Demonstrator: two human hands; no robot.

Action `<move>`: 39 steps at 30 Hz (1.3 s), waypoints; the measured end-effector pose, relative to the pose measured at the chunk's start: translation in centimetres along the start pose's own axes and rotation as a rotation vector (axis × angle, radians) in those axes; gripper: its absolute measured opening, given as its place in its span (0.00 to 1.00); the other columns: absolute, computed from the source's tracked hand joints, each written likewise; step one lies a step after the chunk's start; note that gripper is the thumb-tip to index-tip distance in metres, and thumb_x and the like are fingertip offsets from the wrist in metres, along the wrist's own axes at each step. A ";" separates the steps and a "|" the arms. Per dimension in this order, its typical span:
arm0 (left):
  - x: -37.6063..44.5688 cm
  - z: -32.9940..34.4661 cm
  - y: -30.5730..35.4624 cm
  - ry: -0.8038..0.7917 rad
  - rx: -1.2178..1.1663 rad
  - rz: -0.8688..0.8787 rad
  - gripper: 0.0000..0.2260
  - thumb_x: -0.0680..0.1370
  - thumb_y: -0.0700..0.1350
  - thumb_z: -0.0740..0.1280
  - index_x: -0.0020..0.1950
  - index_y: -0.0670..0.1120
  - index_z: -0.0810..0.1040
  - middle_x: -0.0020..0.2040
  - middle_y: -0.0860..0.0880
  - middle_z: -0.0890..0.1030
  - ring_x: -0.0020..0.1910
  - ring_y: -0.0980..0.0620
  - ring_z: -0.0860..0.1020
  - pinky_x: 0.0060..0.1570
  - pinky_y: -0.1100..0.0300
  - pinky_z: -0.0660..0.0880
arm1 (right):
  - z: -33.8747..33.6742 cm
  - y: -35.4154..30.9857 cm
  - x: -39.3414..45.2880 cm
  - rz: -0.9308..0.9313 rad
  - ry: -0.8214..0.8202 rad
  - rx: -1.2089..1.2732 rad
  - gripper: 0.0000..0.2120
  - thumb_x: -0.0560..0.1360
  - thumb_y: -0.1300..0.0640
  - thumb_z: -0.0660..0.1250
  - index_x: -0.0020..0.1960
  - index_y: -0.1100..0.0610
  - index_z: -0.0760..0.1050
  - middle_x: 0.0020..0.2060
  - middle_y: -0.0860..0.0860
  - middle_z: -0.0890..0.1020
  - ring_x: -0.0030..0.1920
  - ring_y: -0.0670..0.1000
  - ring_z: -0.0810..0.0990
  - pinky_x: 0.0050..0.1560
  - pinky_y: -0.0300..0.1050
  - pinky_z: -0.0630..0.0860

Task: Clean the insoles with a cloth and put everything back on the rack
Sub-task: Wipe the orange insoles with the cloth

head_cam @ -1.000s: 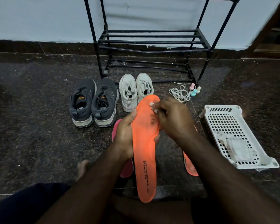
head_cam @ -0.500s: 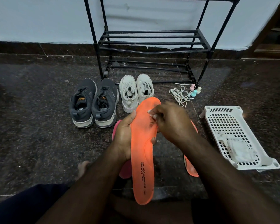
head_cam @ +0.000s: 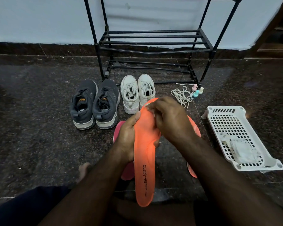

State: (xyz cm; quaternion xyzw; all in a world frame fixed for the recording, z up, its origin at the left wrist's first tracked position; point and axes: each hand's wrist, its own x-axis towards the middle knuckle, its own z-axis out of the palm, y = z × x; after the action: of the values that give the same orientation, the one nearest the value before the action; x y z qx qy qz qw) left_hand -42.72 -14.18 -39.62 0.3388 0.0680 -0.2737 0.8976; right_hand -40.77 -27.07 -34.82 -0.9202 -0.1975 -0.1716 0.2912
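Note:
My left hand [head_cam: 127, 136] grips an orange insole [head_cam: 145, 160] by its left edge, holding it lengthwise above the floor. My right hand [head_cam: 170, 119] pinches a small white cloth [head_cam: 148, 106] against the insole's toe end; most of the cloth is hidden under the fingers. A second orange insole [head_cam: 194, 126] lies on the floor behind my right wrist. A pink insole [head_cam: 119, 128] lies under my left hand. The black shoe rack [head_cam: 153, 43] stands against the wall ahead.
A grey pair of shoes [head_cam: 95, 103] and a white pair [head_cam: 137, 92] stand in front of the rack. White laces [head_cam: 181, 95] and small pastel bottles [head_cam: 197, 91] lie by the rack's right leg. A white perforated basket [head_cam: 227, 121] holding white cloth sits at right.
My right hand slid the cloth down the insole's toe area and then back up toward the tip. My left hand shifted the insole slightly.

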 end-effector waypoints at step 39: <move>1.2 -2.1 -0.2 0.143 -0.147 -0.006 0.28 0.80 0.63 0.56 0.57 0.40 0.79 0.47 0.41 0.83 0.46 0.44 0.81 0.56 0.50 0.73 | 2.6 -2.1 -2.5 0.208 -0.316 -0.059 0.11 0.73 0.54 0.62 0.48 0.52 0.82 0.45 0.53 0.84 0.48 0.55 0.81 0.49 0.48 0.76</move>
State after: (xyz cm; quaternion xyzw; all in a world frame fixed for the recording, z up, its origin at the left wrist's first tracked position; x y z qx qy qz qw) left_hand -41.66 -13.50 -41.66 0.2907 0.1525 -0.2457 0.9121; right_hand -43.35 -24.58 -36.90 -0.9593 -0.1394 0.0006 0.2457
